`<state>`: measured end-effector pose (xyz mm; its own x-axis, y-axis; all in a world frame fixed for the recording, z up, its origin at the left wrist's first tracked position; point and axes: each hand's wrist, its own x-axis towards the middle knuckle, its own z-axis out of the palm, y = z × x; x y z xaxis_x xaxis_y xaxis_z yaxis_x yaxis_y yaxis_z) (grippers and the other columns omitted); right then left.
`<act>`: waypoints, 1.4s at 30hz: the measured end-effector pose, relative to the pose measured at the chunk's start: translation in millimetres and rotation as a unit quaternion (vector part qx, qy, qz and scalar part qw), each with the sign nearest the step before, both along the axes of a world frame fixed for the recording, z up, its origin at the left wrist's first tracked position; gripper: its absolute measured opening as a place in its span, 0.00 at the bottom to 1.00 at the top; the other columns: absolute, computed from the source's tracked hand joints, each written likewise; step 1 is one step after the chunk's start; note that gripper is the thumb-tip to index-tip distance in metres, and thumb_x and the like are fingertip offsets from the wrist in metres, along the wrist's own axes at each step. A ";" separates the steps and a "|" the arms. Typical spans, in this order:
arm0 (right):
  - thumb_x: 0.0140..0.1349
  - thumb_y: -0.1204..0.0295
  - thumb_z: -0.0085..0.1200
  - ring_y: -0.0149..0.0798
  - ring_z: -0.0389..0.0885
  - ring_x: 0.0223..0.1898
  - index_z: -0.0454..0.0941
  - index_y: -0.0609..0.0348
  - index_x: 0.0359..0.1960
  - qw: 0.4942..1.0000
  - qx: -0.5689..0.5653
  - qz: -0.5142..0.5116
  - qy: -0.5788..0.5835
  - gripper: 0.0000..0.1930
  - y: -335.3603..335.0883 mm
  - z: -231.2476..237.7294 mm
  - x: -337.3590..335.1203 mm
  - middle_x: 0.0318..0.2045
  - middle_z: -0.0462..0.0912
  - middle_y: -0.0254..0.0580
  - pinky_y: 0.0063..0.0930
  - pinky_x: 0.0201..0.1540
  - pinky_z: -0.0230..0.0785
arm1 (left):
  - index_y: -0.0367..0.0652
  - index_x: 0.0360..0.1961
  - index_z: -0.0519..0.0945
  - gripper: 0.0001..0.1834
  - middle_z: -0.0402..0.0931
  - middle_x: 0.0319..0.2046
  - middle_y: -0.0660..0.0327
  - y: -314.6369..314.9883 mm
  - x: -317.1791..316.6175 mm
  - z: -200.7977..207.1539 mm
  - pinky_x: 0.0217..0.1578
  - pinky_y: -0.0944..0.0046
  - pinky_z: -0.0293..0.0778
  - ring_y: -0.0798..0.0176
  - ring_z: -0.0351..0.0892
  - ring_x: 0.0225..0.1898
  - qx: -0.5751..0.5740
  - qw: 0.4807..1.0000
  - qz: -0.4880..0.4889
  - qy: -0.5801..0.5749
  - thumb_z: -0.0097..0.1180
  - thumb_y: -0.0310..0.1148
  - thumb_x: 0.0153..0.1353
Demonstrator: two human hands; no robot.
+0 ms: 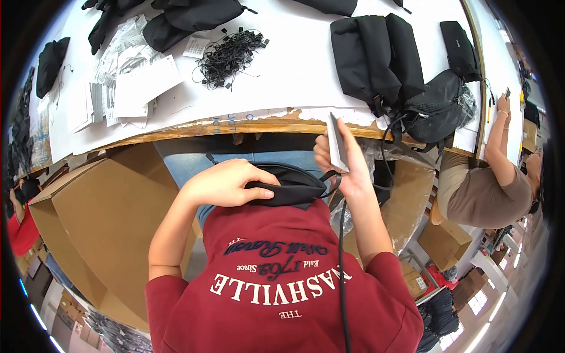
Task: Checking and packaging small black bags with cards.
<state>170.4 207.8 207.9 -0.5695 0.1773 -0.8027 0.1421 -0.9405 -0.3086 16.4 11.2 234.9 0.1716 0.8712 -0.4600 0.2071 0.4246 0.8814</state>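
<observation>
A black fabric pouch (292, 193) rests on my lap against my shirt, its mouth gaping upward. My left hand (226, 183) grips its near rim, thumb outside and fingers tucked into the opening. A thin black loop (334, 182) at the pouch's right end lies by my right wrist. Raised just short of the table edge, my right hand (347, 156) is closed around a thin, flat grey-and-white card-like piece (335, 144) held on edge. Whether it is one card or a small stack I cannot tell.
On the white table (282, 76) are paper sheets (144, 88), a tangle of black tag strings (229, 57), black bags (376, 56) and a backpack (435, 109). Cardboard boxes (112, 223) stand at my left. A black cable (344, 276) hangs over my shirt. Another person (485, 188) works at right.
</observation>
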 end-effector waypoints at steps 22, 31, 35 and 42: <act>0.63 0.55 0.52 0.48 0.78 0.25 0.78 0.59 0.31 0.597 0.547 0.587 0.018 0.17 -27.0 49.3 -24.2 0.19 0.77 0.45 0.40 0.31 0.67 | 0.47 0.31 0.78 0.10 0.74 0.34 0.64 -12.9 18.4 -11.8 0.59 0.51 0.59 0.59 0.72 0.47 0.299 0.888 0.104 0.332 0.66 0.35 0.50; 0.47 0.62 0.68 0.40 0.72 0.21 0.78 0.63 0.22 0.570 0.621 0.534 0.062 0.16 -26.0 40.4 -16.0 0.19 0.71 0.41 0.30 0.25 0.63 | 0.41 0.30 0.80 0.07 0.78 0.28 0.60 -29.6 -106.6 -1.8 0.40 0.58 0.71 0.57 0.76 0.31 0.252 0.715 0.516 0.398 0.64 0.31 0.53; 0.47 0.63 0.68 0.41 0.72 0.21 0.80 0.63 0.24 0.559 0.675 0.469 0.104 0.15 -27.7 40.4 -14.8 0.17 0.72 0.41 0.31 0.25 0.63 | 0.46 0.38 0.80 0.10 0.80 0.36 0.61 -62.7 -204.7 -25.8 0.44 0.57 0.69 0.54 0.75 0.40 0.156 0.648 0.426 0.612 0.61 0.35 0.55; 0.47 0.63 0.68 0.38 0.74 0.22 0.82 0.56 0.23 0.503 0.767 0.373 0.138 0.11 -19.2 59.4 -17.2 0.16 0.73 0.35 0.31 0.24 0.66 | 0.45 0.31 0.83 0.06 0.81 0.28 0.62 -50.6 -190.3 -10.1 0.41 0.59 0.69 0.58 0.76 0.35 0.158 0.615 0.476 0.609 0.62 0.35 0.56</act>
<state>153.2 188.5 267.3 -0.9893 0.1218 0.0807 0.0316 0.7179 -0.6954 -173.9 -39.4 224.8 -0.7884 0.3898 0.4759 0.5860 0.7114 0.3881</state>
